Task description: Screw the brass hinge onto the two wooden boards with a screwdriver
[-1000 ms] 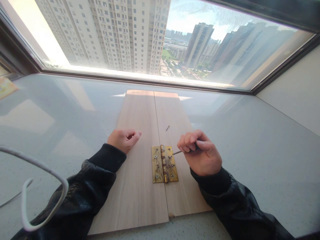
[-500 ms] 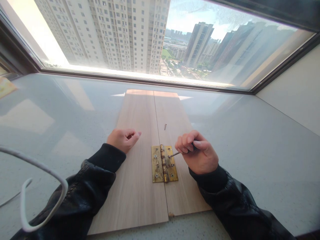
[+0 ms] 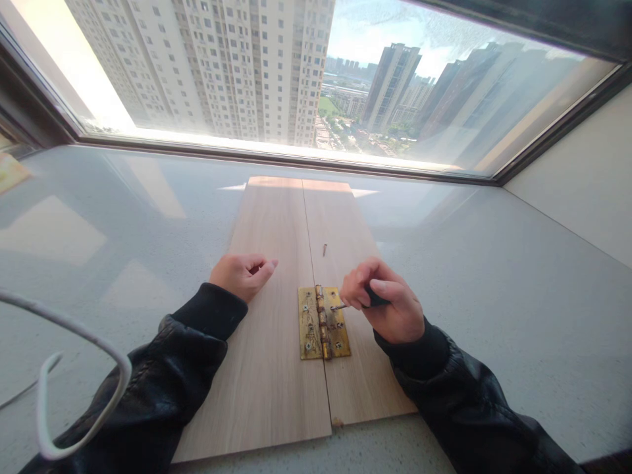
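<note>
A worn brass hinge (image 3: pixel 323 324) lies opened flat across the seam of two pale wooden boards, the left board (image 3: pixel 266 368) and the right board (image 3: pixel 363 388). Several cross-head screws sit in its leaves. My right hand (image 3: pixel 388 303) is closed round the dark handle of a screwdriver (image 3: pixel 376 298), whose thin metal shaft slants down left to the hinge's right leaf. Beyond the hinge, a small loose screw (image 3: pixel 324 250) rests on the right board. My left hand (image 3: pixel 244 273) is a loose fist on the left board, with nothing visible in it.
The boards lie on a pale speckled sill (image 3: pixel 469 276) under a large dark-framed window (image 3: pixel 276 160). A white cable (image 3: pixel 83 329) loops over my left sleeve in the foreground. A wall (image 3: pixel 582 164) bounds the right side.
My right hand has shifted slightly left toward the hinge and turned on the screwdriver, so less of the shaft shows. My left hand stays where it was.
</note>
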Available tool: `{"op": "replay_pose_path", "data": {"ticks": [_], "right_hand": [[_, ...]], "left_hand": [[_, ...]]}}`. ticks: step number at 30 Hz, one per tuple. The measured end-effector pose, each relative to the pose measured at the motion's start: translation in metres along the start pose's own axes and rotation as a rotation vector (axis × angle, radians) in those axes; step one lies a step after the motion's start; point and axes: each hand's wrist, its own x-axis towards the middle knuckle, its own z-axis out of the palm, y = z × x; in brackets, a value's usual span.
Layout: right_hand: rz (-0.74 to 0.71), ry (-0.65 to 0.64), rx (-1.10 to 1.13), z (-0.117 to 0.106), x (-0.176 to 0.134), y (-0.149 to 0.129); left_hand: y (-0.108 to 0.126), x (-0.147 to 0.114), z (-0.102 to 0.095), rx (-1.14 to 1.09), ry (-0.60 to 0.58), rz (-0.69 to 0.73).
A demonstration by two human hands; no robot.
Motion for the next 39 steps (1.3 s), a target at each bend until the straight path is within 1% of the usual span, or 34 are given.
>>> {"op": "replay_pose_path", "data": {"ticks": [3,7,9,16,18,22,24,26,30,39], "right_hand": [[-0.011,0.038,-0.241,-0.004,0.000,-0.004],[-0.006,0.079,-0.642,-0.014,0.001,-0.016],[-0.003,0.091,-0.797,-0.017,0.001,-0.022],[-0.014,0.119,-1.118,-0.013,0.000,-0.028],[0.021,0.137,-1.272,-0.012,-0.002,-0.030],[0.165,0.190,-1.583,-0.012,-0.005,-0.038],[0.231,0.172,-1.627,-0.012,-0.005,-0.041],[0.246,0.096,-1.596,-0.011,-0.005,-0.044],[0.185,-0.064,-1.516,-0.011,-0.004,-0.047],[0.054,-0.211,-1.471,-0.017,-0.004,-0.049]], "left_hand": [[0.000,0.000,0.000,0.000,0.002,0.001],[0.001,0.000,-0.001,-0.014,-0.002,0.003],[0.002,0.000,-0.001,-0.016,0.000,0.000],[0.004,-0.001,-0.003,-0.015,0.006,-0.001],[0.005,-0.001,-0.003,-0.013,0.004,-0.003],[0.006,-0.001,-0.004,-0.010,0.003,-0.012],[0.006,-0.001,-0.004,-0.008,0.001,-0.013],[0.006,-0.001,-0.004,-0.004,0.002,-0.014],[0.007,-0.001,-0.005,0.005,0.000,-0.021],[0.005,-0.001,-0.004,0.016,-0.007,-0.018]]}}
